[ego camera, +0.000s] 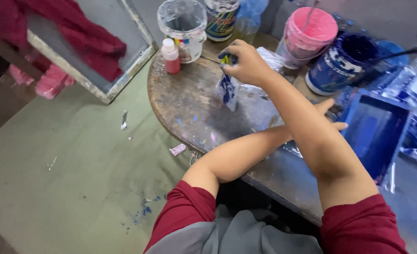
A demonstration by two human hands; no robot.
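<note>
My arms are crossed over a round, paint-stained table (189, 108). My right hand (246, 63) reaches forward over it and is closed on the top of a small clear plastic pouch (228, 89) smeared with blue paint, which hangs down to the tabletop. My left hand (333, 115) passes under my right forearm. Only its straight fingers show, lying by the edge of a blue-coated tray (375, 131) and some crumpled clear plastic.
At the table's back stand a clear plastic tub (182, 28), a small red bottle with a white cap (171, 56), a printed can (221, 19), a pink paint bucket (307, 33) and a blue paint bucket (342, 63). A framed screen (124, 70) with red cloth leans at left on the green floor (67, 160).
</note>
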